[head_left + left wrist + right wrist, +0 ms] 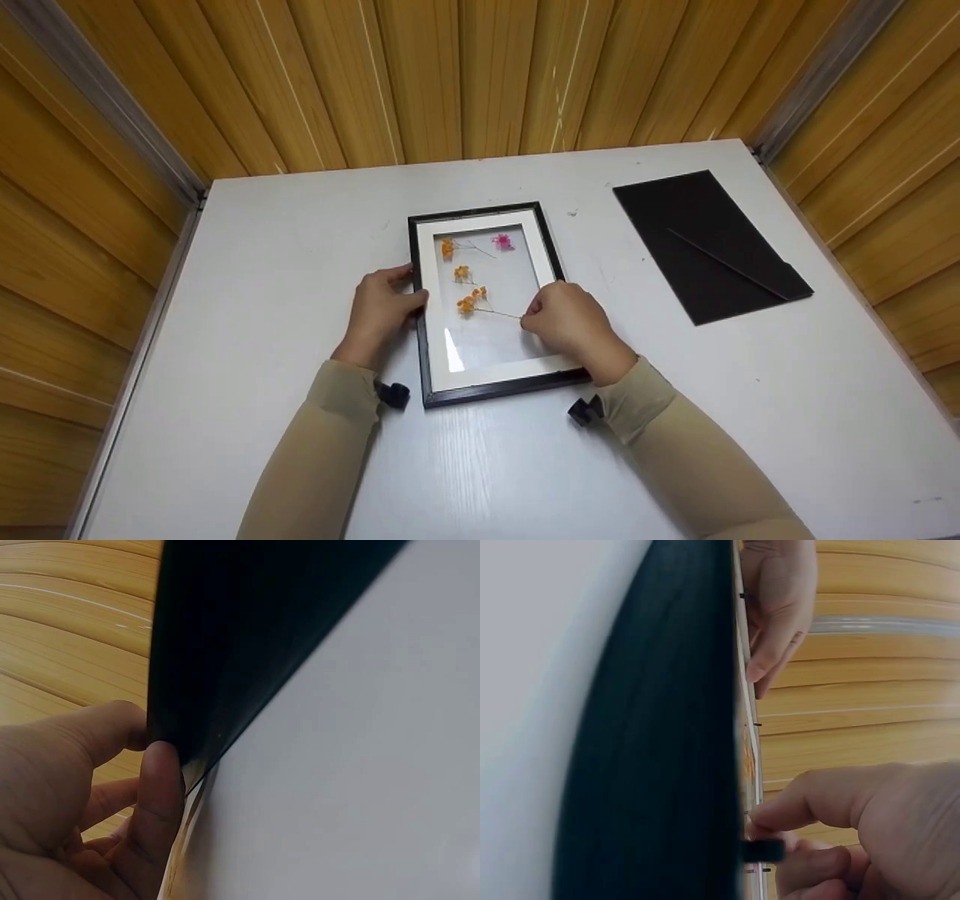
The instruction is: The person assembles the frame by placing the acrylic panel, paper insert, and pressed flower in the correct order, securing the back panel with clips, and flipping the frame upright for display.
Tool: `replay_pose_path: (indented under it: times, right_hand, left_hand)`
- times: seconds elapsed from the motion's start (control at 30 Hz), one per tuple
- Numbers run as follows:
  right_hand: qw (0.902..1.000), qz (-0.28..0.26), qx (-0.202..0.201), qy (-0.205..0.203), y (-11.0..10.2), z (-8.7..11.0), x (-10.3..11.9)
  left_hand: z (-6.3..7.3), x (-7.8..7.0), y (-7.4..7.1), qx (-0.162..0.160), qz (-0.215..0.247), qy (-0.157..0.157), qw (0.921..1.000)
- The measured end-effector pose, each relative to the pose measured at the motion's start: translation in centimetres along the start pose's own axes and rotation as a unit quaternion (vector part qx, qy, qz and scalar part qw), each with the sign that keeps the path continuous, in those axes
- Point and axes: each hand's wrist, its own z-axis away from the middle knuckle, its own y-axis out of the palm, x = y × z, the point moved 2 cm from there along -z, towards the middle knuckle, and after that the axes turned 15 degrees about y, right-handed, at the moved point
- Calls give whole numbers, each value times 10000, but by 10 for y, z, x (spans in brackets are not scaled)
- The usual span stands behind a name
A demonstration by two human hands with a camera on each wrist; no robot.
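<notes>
A black picture frame [486, 391] with a white inner mat lies on the table. My left hand [381, 311] holds its left side, thumb at the rim and fingers along the outer edge; in the left wrist view the thumb [159, 787] touches the black side. Over the lower right of the glass, my right hand [574, 322] pinches the thin stem of an orange dried flower [468, 304], whose blossoms point left. Another orange dried flower [448, 249] with a stem, a small orange sprig [461, 273] and a pink flower [503, 241] lie higher inside the mat opening.
A black backing board [690, 262] with a slanted strip [727, 262] across it lies at the right of the white table [285, 247]. Wood-patterned panels [480, 75] stand behind the table and at both sides. Small black tabs [763, 850] stick out along the frame's edge.
</notes>
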Motion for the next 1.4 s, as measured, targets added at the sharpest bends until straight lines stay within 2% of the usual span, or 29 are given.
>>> replay_pose_path:
  times: [0.17, 0.3, 0.4, 0.5, 0.67, 0.87, 1.0, 1.17, 1.3, 1.4]
  right_hand:
    - [9986, -450, 212, -175, -13, -7, -4]
    - [9953, -872, 353, -250, -35, -15, -15]
    - [9935, -1099, 174, -248, -57, -21, -32]
    - [9922, -1233, -143, -114, -83, -25, -59]
    - [9858, -1518, -513, 491, -123, -30, -116]
    - [9672, -1975, -754, 1406, -155, -41, -178]
    - [9450, -2425, -700, 2081, -165, -47, -213]
    - [9199, -2779, -676, 2685, -169, -51, -247]
    - [9102, -2760, -737, 2998, -169, -52, -263]
    - [9094, -2635, -812, 3114, -168, -53, -267]
  left_hand:
    - [-1, 2, -1, 3, 32, -38, 10000]
    - [0, 3, 0, -17, -66, -71, 10000]
    - [1, 3, 2, -43, -85, -81, 9999]
    - [2, 3, 5, -24, 25, -109, 9999]
    - [2, 2, 9, 45, 143, -162, 9998]
    - [2, 0, 7, 20, 195, -223, 9996]
    - [2, 0, 4, -7, 209, -197, 9996]
    - [1, 0, 3, -39, 254, -114, 9996]
    - [2, 0, 4, -53, 293, -82, 9995]
    - [1, 0, 3, -74, 264, -62, 9996]
